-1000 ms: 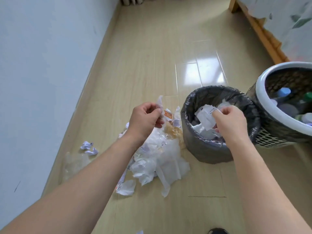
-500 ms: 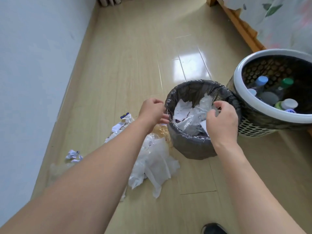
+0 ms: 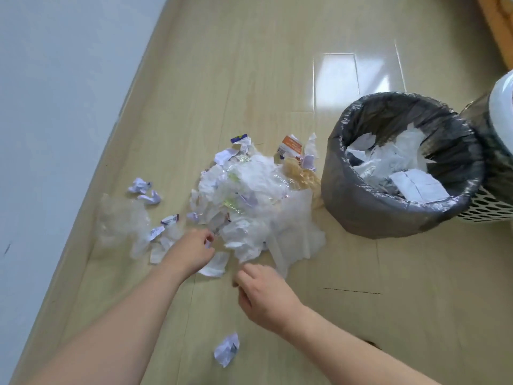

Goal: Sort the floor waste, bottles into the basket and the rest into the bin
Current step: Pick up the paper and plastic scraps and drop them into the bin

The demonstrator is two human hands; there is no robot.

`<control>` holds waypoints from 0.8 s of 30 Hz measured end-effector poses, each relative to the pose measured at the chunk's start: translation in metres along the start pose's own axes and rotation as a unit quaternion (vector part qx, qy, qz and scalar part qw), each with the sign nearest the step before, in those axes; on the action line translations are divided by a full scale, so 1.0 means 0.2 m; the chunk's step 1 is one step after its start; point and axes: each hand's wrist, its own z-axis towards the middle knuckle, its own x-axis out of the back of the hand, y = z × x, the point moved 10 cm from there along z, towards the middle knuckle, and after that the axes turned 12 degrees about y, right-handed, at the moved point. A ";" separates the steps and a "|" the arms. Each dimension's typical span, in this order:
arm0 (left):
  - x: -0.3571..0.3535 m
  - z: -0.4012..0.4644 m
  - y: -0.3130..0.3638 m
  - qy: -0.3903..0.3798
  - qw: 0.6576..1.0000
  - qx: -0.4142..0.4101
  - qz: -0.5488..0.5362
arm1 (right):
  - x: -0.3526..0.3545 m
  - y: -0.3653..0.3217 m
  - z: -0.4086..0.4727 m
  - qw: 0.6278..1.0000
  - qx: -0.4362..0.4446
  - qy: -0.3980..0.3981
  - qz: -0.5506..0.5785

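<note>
White paper/plastic waste pile (image 3: pixel 249 207) lies just beyond both hands; left hand (image 3: pixel 191 250) pinches a scrap, right hand (image 3: pixel 263 293) curled, grip unclear.

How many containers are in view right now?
2. The bin, lined with a black bag and holding paper, stands right of the waste pile. The basket sits just beyond the bin at the right edge, mostly cut off by the frame.
</note>
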 end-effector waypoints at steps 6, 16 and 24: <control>-0.36 -0.10 -0.16 -0.018 0.990 -0.067 0.124 | -0.61 0.00 -0.43 0.949 -0.018 -0.305 -0.075; -0.39 -0.11 -0.18 0.027 0.998 -0.049 0.003 | -0.70 0.07 -0.38 0.945 -0.064 -0.304 -0.103; 0.15 -0.07 0.16 0.104 0.960 -0.002 -0.259 | 0.42 0.25 0.26 0.987 -0.126 0.079 0.059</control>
